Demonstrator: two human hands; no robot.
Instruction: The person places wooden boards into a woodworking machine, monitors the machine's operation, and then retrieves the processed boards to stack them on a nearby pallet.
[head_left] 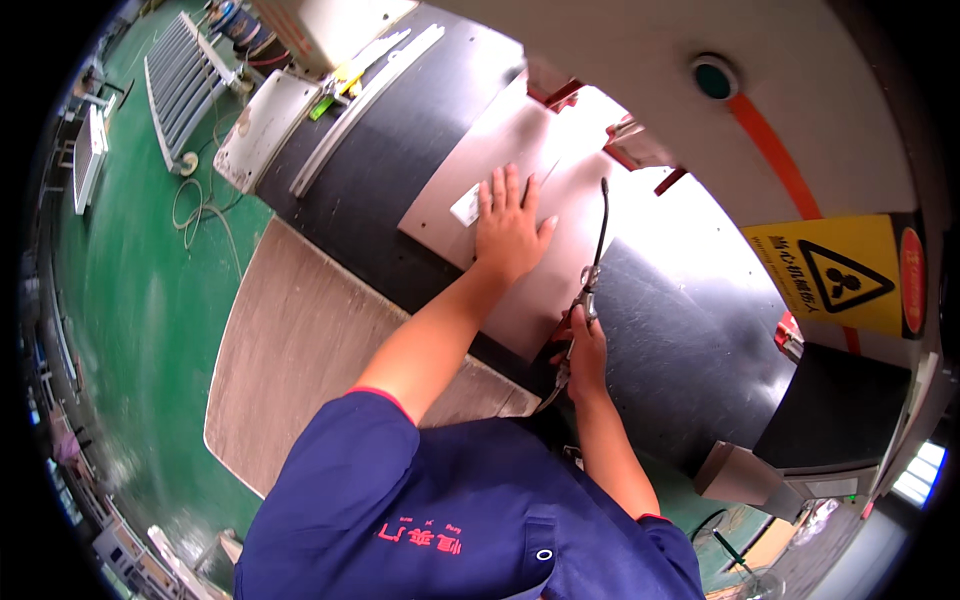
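A flat pinkish-grey panel (520, 312) lies on the dark worktop (690, 340), its upper end under bright light. Of the two hands, the left hand (508, 230) rests palm down on the panel, fingers slightly spread and pointing toward the panel's far edge, gripping nothing. A white label (466, 206) lies on the panel just left of those fingers. The right hand (588, 355) is curled around what looks like a metal air gun (588, 288), beside the panel's right edge; the thin black nozzle (604, 215) points toward the panel's far end, and whether its tip touches the panel I cannot tell. Red machine parts (625, 150) stand at the panel's far edge. Left of the panel, a long white strip (365, 112) lies on the worktop; a brownish board (300, 350) sits nearer the person than the panel, to its left. Well right of the panel, a yellow warning sign (800, 290) is fixed to pale machine housing (830, 90)
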